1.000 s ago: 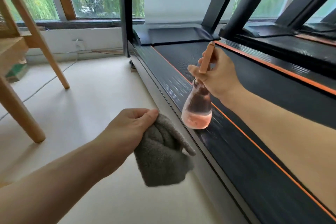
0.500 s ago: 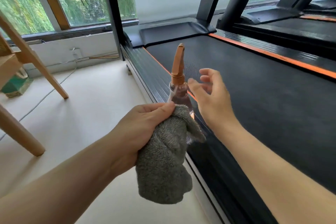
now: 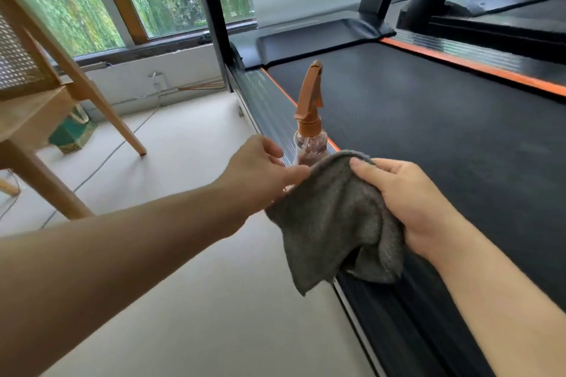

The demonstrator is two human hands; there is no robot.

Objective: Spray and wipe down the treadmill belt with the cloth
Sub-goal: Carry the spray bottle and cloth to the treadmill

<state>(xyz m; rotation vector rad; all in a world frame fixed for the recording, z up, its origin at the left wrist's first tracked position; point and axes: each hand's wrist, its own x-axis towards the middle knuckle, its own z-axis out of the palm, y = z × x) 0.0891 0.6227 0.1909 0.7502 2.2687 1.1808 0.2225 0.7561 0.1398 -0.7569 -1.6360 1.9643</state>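
Just below the middle of the frame both hands hold the grey cloth [image 3: 333, 223] up between them: the left hand [image 3: 260, 174] pinches its left edge between thumb and fingers, while the right hand [image 3: 410, 202] grips its right side with the thumb laid over the top fold. Right behind it a spray bottle [image 3: 309, 119] with an orange trigger head stands upright at the near edge of the treadmill belt [image 3: 428, 138], over the ribbed side rail [image 3: 269, 101]. Only its clear neck and shoulder show, so I cannot tell how much liquid it holds. At the left edge a green bag [image 3: 69, 133] sits on the floor under a wooden chair [image 3: 46, 107], its contents hidden.
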